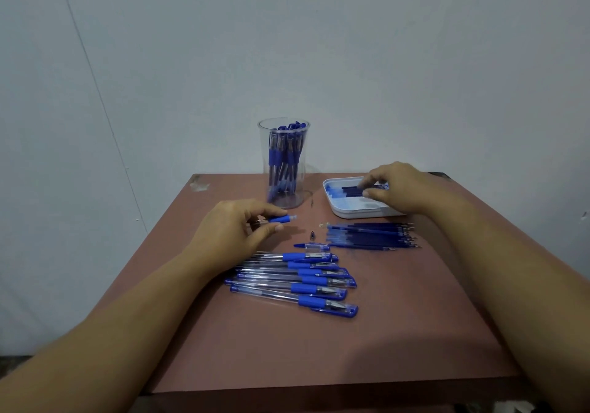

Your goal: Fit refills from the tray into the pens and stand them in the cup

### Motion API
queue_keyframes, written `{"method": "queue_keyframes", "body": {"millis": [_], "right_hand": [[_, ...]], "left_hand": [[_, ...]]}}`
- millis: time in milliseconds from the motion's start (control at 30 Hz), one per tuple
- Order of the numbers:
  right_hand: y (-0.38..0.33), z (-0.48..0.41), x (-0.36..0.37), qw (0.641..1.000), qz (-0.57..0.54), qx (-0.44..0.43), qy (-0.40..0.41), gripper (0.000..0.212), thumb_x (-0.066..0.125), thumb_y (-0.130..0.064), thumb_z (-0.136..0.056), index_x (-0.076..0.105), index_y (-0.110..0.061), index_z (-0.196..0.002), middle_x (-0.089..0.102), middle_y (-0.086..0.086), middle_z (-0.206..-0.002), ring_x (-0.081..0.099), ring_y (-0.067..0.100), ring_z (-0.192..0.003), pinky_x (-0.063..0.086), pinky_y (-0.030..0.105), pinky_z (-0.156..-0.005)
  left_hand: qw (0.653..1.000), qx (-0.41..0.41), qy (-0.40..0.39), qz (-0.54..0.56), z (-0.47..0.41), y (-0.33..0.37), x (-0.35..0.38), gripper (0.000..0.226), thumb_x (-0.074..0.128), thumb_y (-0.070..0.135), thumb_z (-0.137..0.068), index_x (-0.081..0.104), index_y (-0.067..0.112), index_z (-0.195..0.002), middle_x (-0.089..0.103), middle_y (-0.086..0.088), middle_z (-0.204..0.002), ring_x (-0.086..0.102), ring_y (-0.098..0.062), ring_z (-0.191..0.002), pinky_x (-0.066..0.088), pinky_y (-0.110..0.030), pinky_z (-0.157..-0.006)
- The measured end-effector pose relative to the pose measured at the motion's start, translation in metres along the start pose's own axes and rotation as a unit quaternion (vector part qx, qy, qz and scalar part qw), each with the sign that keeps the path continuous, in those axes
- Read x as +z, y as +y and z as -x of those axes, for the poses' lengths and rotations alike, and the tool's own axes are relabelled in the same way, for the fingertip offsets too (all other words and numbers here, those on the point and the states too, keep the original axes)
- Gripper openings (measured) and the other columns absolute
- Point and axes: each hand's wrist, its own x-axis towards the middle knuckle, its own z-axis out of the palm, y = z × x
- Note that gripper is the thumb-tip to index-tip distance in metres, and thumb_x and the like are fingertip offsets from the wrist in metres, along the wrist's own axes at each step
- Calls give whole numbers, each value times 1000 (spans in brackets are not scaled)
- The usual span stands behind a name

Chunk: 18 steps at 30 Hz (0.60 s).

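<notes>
A reddish-brown worktop (pixel 319 348) stands against a pale grey wall (pixel 351 45). A pale chipped patch (pixel 199 186) marks its far left corner. A thin seam (pixel 95 87) slants down the wall.

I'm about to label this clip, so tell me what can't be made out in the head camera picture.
Head view:
Refills in the tray: the right hand covers many; whether its fingers grip one is unclear.
Pen body: the left hand hides all but the blue grip end.
Pens in the cup: overlapping and blurred, uncountable.
Small dark part on the table: too small to identify.
</notes>
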Motion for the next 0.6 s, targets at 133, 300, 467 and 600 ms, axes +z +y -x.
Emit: {"method": "queue_keyframes", "body": {"millis": [133, 300, 467, 600], "right_hand": [[8, -22, 8, 997, 12, 35, -61, 25, 66, -26, -92, 68, -27, -117, 64, -5, -120, 55, 11, -101, 40, 26, -88], [16, -34, 16, 997, -2, 50, -61, 28, 69, -23, -89, 69, -25, -117, 65, -5, -113, 58, 11, -96, 42, 26, -84], [16, -36, 18, 998, 14, 32, -58, 19, 71, -21, -87, 74, -23, -106, 63, -12, -93, 55, -1, -81, 40, 20, -73], [16, -37, 18, 997, 18, 35, -69, 13, 71, -21, -88, 75, -22, -100, 65, -11, -91, 57, 1, -82, 42, 23, -73]], "left_hand": [[1000, 2, 3, 5, -1, 0, 0, 23, 73, 36, -85, 73, 39, -108, 71, 21, -87, 62, -3, -72, 49, -20, -64], [1000, 8, 5, 11, -1, -1, -1, 24, 74, 34, -84, 74, 35, -108, 71, 21, -88, 63, -3, -74, 49, -18, -65], [1000, 10, 0, 12, -3, 3, -1, 25, 74, 34, -83, 74, 34, -108, 71, 22, -89, 62, -1, -76, 45, -12, -66], [1000, 4, 4, 11, -3, 3, -2, 25, 74, 34, -83, 74, 35, -107, 70, 22, -85, 63, -4, -75, 42, -8, -65]]}}
